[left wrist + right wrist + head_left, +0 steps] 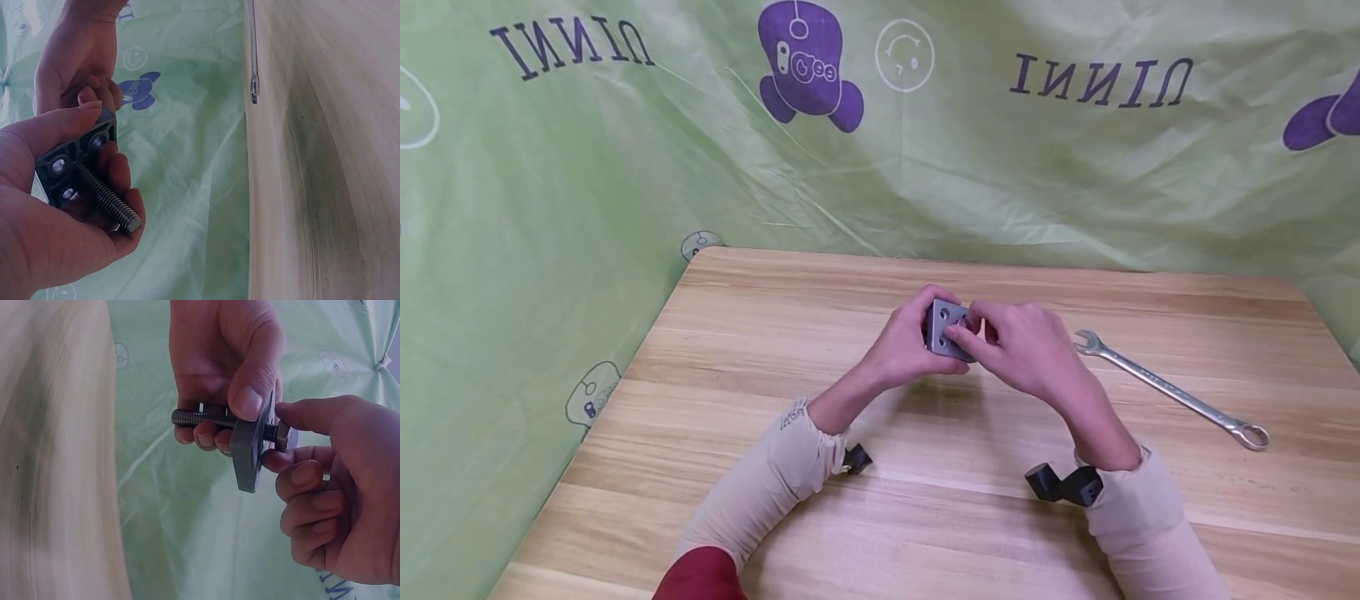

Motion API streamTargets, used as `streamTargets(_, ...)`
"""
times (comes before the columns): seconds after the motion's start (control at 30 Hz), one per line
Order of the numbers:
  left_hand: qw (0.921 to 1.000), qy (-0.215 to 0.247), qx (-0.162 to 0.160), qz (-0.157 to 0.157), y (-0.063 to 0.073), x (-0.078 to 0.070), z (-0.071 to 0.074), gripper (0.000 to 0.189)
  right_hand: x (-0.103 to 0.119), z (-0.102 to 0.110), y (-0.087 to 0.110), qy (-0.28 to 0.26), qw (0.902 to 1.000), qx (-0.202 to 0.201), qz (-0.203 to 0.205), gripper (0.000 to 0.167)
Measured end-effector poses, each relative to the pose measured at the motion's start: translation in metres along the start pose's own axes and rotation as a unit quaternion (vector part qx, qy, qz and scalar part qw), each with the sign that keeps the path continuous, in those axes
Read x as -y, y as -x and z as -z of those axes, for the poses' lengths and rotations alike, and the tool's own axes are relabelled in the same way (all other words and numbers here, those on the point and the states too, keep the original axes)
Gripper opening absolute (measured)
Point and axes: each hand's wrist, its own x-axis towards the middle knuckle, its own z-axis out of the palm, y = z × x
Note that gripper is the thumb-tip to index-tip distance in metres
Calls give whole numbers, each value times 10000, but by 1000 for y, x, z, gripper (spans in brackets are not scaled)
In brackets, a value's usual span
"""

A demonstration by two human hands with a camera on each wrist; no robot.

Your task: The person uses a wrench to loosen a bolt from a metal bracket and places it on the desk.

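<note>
My left hand (906, 337) grips a grey square plate (949, 337) by its edges, held up over the table. Holes show near the plate's corners, and its back side is ribbed in the left wrist view. A threaded bolt (203, 419) passes through the plate's middle, its long shank sticking out on the left hand's side. On the other side, a short stretch of thread shows between the plate and the bolt head (283, 435). Thumb and index finger of my right hand (1026, 342) pinch that head; the other fingers are curled in.
A combination wrench (1172, 389) lies on the wooden table (700, 392) to the right of the hands. Green printed cloth (910, 200) hangs behind the table and along its left side. Black wrist cameras (1063, 485) sit at the cream sleeves.
</note>
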Motion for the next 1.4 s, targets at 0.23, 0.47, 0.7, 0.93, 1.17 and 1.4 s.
streamTargets(0.23, 9999, 114, 72, 16, 0, -1, 0, 71, 0, 2, 3, 97, 9993, -256, 253, 18)
streamTargets(0.47, 9996, 248, 121, 27, 0, -1, 1, 70, -4, 4, 4, -150, 9925, -789, 919, 18)
streamTargets(0.7, 9993, 279, 251, -16, 1, -1, 1, 70, -7, 7, 4, -435, 9869, -799, 1335, 26)
streamTargets(0.93, 9994, 185, 276, 14, 2, 0, 2, 70, -8, 8, 3, -591, 9871, -572, 1372, 31)
streamTargets(1.17, 9993, 293, 230, 66, 2, 0, 2, 71, -5, 12, 4, -539, 9965, -361, 520, 27)
streamTargets(1.4, 9998, 96, 146, -12, 2, 0, 0, 70, -2, 9, 2, -217, 9992, 78, -328, 40)
